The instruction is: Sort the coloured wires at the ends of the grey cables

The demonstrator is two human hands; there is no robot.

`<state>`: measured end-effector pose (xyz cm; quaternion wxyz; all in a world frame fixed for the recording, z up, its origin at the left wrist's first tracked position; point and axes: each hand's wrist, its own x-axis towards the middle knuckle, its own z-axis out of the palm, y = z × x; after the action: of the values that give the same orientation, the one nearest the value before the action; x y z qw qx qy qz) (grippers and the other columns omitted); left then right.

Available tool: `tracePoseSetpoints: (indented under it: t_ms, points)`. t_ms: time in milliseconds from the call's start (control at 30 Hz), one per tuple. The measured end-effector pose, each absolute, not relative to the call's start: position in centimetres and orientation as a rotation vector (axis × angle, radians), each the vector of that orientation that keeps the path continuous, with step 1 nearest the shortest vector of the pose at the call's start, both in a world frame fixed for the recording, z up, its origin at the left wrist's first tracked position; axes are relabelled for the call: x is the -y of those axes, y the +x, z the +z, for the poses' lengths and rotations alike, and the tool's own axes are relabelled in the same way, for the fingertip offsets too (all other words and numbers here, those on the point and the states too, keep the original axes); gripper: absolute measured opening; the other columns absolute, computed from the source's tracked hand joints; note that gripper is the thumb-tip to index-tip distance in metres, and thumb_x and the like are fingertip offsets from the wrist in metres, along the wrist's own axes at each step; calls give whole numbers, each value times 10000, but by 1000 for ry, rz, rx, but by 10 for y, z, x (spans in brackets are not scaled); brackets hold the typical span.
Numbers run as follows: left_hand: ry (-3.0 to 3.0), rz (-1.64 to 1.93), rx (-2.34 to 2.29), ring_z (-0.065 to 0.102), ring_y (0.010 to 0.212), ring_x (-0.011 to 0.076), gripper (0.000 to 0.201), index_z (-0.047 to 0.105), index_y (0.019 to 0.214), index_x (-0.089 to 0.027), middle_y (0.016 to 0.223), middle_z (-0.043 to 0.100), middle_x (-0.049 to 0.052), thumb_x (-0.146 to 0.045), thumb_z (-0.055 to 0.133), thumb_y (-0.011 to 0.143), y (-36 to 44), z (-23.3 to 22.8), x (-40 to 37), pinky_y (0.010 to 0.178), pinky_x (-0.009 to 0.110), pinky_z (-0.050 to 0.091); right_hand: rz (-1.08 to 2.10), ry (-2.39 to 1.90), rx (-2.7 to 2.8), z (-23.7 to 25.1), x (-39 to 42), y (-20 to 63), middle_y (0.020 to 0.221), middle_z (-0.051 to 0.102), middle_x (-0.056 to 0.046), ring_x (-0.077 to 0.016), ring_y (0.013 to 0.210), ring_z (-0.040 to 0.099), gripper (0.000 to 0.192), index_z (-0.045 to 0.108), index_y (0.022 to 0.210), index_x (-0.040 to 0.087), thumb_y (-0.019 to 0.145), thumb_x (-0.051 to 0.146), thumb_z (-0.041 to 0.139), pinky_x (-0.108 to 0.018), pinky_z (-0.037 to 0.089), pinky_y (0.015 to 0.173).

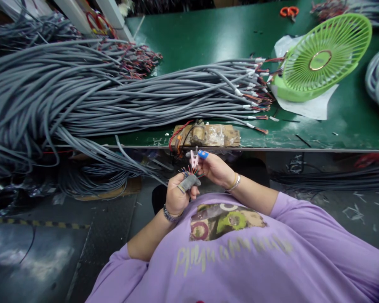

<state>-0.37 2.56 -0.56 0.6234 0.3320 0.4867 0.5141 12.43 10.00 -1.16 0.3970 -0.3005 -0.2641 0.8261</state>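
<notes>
Grey cables [113, 92] lay heaped across the green bench [208, 38], their stripped ends fanned beside a lime fan [322, 59]; a worn wooden block [208, 135] sat at the bench edge; below it, the left hand [177, 195] was closed around one cable end [189, 182], its coloured wires [191, 171] splayed upward; the right hand [214, 168], just beside it, pinched a small pink clip [194, 159] directly above those wires.
</notes>
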Motion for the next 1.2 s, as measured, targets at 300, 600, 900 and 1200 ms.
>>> tracePoseSetpoints:
  t_ms: [300,600,900,1200]
  points:
    - [780,1179,-1094,445,335,83,247,642,649,-161,398,512,-30,-387,668,747,-1,-5,-26,440,233,415,2230,-792,435,-12,-106,116,742,661,-24,-105,598,563,379,652,810,158,840,535,626,-219,455,533]
    - [786,1166,-1137,446,338,85,258,644,652,-161,403,509,-28,-401,660,744,0,-7,-25,429,233,408,2226,-812,362,-9,-104,113,706,637,-14,-105,566,540,462,629,805,163,824,622,583,-229,460,542]
    - [795,1233,-1113,471,367,85,215,656,710,-166,427,542,-30,-361,656,800,0,-6,-13,478,235,439,2275,-760,449,-10,-103,122,790,661,-37,-108,599,536,447,641,873,177,869,608,522,-211,414,518]
    - [758,1273,-1105,475,370,78,208,667,722,-159,440,551,-33,-350,654,805,3,-3,-16,493,226,462,1978,-769,706,-22,-100,121,664,594,-3,-79,559,473,383,649,782,146,792,529,670,-191,376,497]
